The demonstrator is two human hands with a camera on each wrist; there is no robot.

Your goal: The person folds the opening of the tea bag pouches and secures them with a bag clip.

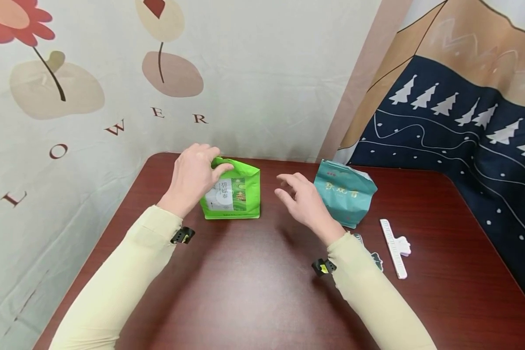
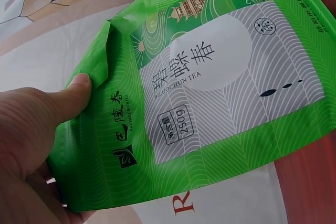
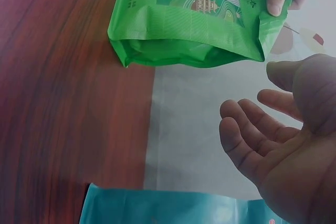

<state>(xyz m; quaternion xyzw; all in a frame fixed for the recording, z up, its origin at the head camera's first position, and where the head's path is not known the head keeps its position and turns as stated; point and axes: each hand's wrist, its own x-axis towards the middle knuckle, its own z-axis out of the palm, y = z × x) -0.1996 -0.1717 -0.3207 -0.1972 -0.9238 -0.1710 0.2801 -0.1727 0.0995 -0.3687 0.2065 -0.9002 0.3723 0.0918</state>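
A bright green tea bag (image 1: 251, 194) labelled Biluochun Tea stands at the back of the table. My left hand (image 1: 194, 172) grips its top edge, the thumb in front and the fingers behind; the left wrist view shows the thumb pressing on the folded top of the green bag (image 2: 121, 177). My right hand (image 1: 304, 199) hovers between the two bags, fingers loosely bent and holding nothing. In the right wrist view its palm and fingertips lie apart from the green bag's side. A teal tea bag (image 1: 345, 194) with gold characters stands just right of this hand.
A white sealing clip (image 1: 393, 249) lies on the dark red table (image 1: 245, 287) at the right. Small dark-and-white pieces (image 1: 377, 261) lie partly hidden by the right sleeve. A printed cloth (image 1: 262, 78) hangs behind the table, with a navy tree-patterned cloth (image 1: 446, 126) at the right.
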